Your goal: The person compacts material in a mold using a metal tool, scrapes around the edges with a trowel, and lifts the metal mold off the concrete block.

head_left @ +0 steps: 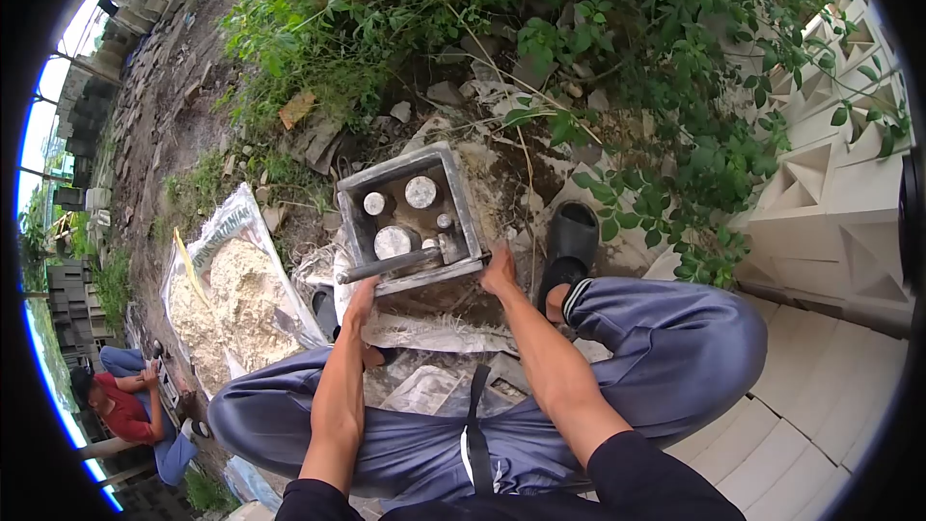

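Gripping metal mould [410, 214] near edge: left hand [359, 301], right hand [499, 270], fingers closed; sack [227, 232] lettering unreadable.

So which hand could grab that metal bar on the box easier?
Probably the left hand. It rests at the near left corner of the square metal mould, right by the bar's free end. The right hand grips the opposite corner, farther away.

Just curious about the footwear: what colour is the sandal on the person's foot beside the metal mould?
Black, plain, no visible pattern. The sandal shows in the head view.
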Available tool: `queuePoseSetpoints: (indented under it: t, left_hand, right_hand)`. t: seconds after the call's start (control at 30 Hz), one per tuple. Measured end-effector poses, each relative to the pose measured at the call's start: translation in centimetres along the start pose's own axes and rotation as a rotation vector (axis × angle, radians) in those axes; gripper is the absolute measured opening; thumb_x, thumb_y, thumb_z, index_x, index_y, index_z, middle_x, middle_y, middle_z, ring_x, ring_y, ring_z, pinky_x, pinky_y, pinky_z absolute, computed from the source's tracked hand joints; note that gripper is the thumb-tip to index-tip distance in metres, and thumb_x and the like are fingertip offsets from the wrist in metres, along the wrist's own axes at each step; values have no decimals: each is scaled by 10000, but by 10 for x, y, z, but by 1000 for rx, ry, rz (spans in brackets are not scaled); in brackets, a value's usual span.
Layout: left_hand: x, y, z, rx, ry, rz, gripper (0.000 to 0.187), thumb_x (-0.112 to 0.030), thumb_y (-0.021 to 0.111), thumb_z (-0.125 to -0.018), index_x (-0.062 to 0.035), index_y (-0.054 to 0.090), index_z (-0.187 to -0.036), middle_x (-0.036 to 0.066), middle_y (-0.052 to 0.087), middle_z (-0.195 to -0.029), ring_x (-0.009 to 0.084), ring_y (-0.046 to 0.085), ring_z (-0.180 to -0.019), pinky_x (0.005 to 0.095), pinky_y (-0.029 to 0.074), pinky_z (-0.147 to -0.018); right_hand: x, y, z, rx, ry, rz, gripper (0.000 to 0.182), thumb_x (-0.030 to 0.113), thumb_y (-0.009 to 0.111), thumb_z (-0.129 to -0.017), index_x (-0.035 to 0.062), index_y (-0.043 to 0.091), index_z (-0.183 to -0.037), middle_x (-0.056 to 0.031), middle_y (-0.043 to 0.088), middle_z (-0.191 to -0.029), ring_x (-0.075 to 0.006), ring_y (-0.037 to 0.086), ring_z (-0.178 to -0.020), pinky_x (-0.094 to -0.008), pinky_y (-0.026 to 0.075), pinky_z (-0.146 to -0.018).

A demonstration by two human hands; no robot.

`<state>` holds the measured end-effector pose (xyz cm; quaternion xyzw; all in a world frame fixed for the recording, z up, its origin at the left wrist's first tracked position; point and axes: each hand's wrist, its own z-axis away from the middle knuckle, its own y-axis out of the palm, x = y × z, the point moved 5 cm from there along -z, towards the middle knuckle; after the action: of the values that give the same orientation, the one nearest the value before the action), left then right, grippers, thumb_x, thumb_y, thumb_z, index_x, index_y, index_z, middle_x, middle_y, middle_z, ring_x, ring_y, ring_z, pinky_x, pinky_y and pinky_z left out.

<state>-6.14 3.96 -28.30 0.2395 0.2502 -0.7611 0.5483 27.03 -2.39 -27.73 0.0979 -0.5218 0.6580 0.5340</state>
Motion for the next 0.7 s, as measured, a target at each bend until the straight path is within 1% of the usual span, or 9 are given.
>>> queuePoseSetpoints:
  t: [0.2, 0.33, 0.4, 0.47, 0.53, 0.57, 0.6, 0.67, 0.7]
  left_hand:
    - [-10, 9, 11, -60, 62, 2, 491, -321, 468, -890, 14, 483, -1249, 101, 547, -1195, 210, 520, -1038, 319, 371, -950]
    - [-2, 7, 1, -156, 100, -103, 481, -333, 460, -884, 45, 561, -1164, 119, 581, -1140, 207, 522, -1035, 329, 383, -932]
    - [-14, 9, 13, -275, 131, -260, 468, -345, 441, -890, 42, 600, -1101, 168, 609, -1109, 265, 548, -1035, 359, 388, -927]
    - [-27, 16, 17, -283, 258, -793, 435, -334, 415, -899, -4, 601, -1112, 213, 614, -1110, 340, 566, -1027, 398, 390, -924]
    - [-29, 16, 19, -345, 266, -729, 396, -317, 387, -910, -57, 598, -1122, 227, 610, -1095, 377, 566, -1032, 424, 407, -902]
    - [-20, 14, 8, -331, 309, -668, 363, -310, 470, -860, -17, 622, -1010, 249, 619, -1006, 376, 584, -980, 423, 430, -866]
    - [-9, 10, -4, -323, 355, -607, 351, -303, 554, -811, 24, 646, -899, 270, 628, -917, 375, 603, -929, 422, 452, -829]
    - [-12, 11, 0, -308, 433, -554, 432, -351, 554, -823, 35, 613, -1009, 268, 619, -989, 397, 583, -957, 424, 447, -857]
    - [-42, 17, 34, -474, 446, -481, 473, -366, 540, -840, 29, 565, -1100, 259, 587, -1080, 397, 557, -1009, 427, 430, -885]
  right_hand:
    - [-3, 2, -5, -6, -105, 0, 551, 145, 734, -626, 47, 590, -1148, -212, 539, -1067, -381, 530, -1030, -390, 446, -881]
    - [5, -2, -2, 21, -168, -16, 722, 38, 742, -588, 47, 510, -1271, -204, 507, -1109, -376, 509, -1047, -401, 447, -887]
    - [13, -7, 0, 73, -156, 2, 671, 76, 754, -593, 38, 536, -1226, -206, 507, -1123, -373, 510, -1057, -401, 443, -909]
    - [18, -14, -1, 137, -122, 40, 666, 132, 765, -605, 30, 517, -1215, -228, 487, -1185, -385, 491, -1105, -403, 431, -946]
    - [2, -5, -14, 156, -211, 218, 719, 176, 762, -623, 31, 462, -1260, -253, 453, -1241, -399, 463, -1154, -408, 416, -975]
    - [-15, 6, -29, 395, -129, 239, 811, 193, 767, -631, 40, 379, -1327, -274, 399, -1294, -405, 416, -1211, -408, 397, -1005]
    - [31, -29, -11, 436, -156, 354, 683, 183, 736, -667, 27, 468, -1276, -255, 489, -1243, -398, 476, -1170, -413, 430, -963]
    - [50, -54, -21, 632, 61, 735, 447, 143, 672, -713, 13, 589, -1133, -228, 593, -1139, -388, 554, -1088, -420, 466, -900]
    - [67, -73, -24, 536, 32, 784, 381, 129, 633, -732, 1, 606, -1090, -237, 617, -1052, -379, 590, -985, -417, 474, -822]
